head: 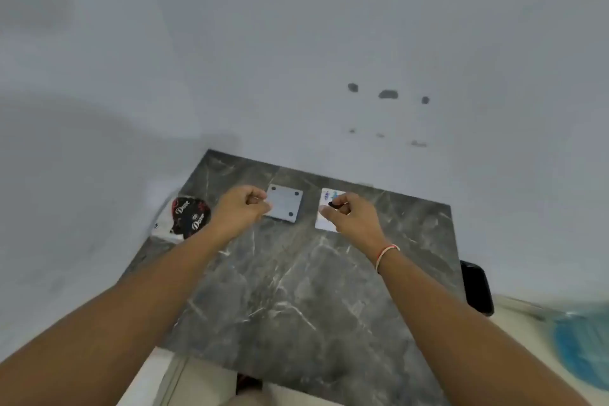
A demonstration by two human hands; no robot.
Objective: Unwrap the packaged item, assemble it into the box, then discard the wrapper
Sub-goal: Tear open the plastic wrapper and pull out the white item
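right hand (349, 214) pinching small black part (335, 204) over white box (324, 224), left hand (245, 208) curled at grey plate (285, 204), grip unclear; steady plate, align part squarely.

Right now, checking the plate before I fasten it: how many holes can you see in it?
3: the plate shows far-left, far-right and near-right corner holes. The left hand covers the near-left corner, so a fourth may be hidden.

The word "Dove" appears at least twice in white script on dark, crumpled wrappers (189, 217) lying at the left edge of the grey marble tabletop (296, 290).
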